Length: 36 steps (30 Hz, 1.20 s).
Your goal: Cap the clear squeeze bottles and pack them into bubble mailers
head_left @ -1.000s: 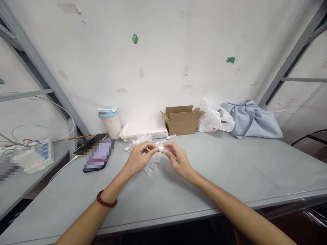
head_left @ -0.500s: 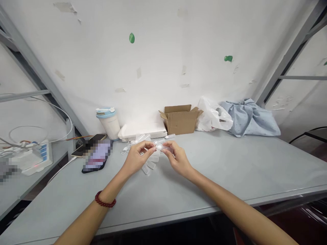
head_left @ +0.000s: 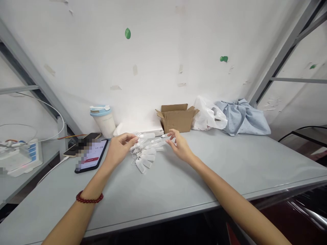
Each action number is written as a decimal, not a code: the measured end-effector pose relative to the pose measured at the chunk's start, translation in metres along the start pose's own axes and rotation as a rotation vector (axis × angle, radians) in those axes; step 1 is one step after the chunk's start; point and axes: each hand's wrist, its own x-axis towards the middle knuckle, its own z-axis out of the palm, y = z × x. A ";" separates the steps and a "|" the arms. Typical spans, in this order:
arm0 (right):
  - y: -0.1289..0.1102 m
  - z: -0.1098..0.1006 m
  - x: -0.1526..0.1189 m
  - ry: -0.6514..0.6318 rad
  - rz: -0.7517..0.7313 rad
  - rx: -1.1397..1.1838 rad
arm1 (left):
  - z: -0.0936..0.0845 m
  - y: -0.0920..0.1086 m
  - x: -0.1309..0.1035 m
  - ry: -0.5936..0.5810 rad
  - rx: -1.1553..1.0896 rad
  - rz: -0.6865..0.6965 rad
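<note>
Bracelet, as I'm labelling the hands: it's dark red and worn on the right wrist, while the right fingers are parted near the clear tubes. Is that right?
Not quite: the head view shows the bracelet on the left wrist, not the right. It is dark red, and the right fingers are parted near the clear tubes.

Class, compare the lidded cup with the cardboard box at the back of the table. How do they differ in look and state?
The cup is whitish with a light blue lid; the box is plain brown. The cup is round, the box straight-sided. The cup has its lid on, while the box's flaps stand open. Both stand on the table near the wall.
</note>
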 end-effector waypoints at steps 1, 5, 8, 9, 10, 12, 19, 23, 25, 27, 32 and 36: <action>0.008 -0.002 0.001 -0.015 -0.026 -0.090 | 0.000 -0.002 0.000 -0.002 0.090 0.029; 0.033 -0.003 0.005 -0.163 -0.082 -0.376 | 0.009 -0.003 -0.005 0.065 0.347 0.136; 0.039 -0.001 0.008 -0.261 -0.075 -0.459 | 0.014 0.001 -0.008 0.162 0.329 0.147; 0.039 0.000 0.009 -0.287 -0.071 -0.470 | 0.015 0.001 -0.009 0.186 0.325 0.149; 0.039 0.001 0.011 -0.309 -0.070 -0.478 | 0.015 0.001 -0.009 0.201 0.325 0.150; 0.038 0.003 0.013 -0.336 -0.071 -0.488 | 0.016 0.000 -0.008 0.203 0.321 0.147; 0.040 0.017 0.023 -0.376 -0.099 -0.623 | 0.023 -0.003 -0.010 0.158 0.289 0.191; 0.040 0.019 0.026 -0.337 -0.075 -0.734 | 0.026 -0.003 -0.013 0.117 0.298 0.206; 0.039 0.018 0.026 -0.322 -0.047 -0.766 | 0.027 -0.004 -0.014 0.092 0.306 0.210; 0.039 0.017 0.025 -0.313 -0.012 -0.787 | 0.028 -0.004 -0.014 0.065 0.312 0.220; 0.039 0.015 0.023 -0.323 0.045 -0.801 | 0.028 -0.004 -0.015 0.017 0.344 0.257; 0.037 0.010 0.017 -0.340 0.103 -0.764 | 0.026 -0.003 -0.016 0.020 0.362 0.279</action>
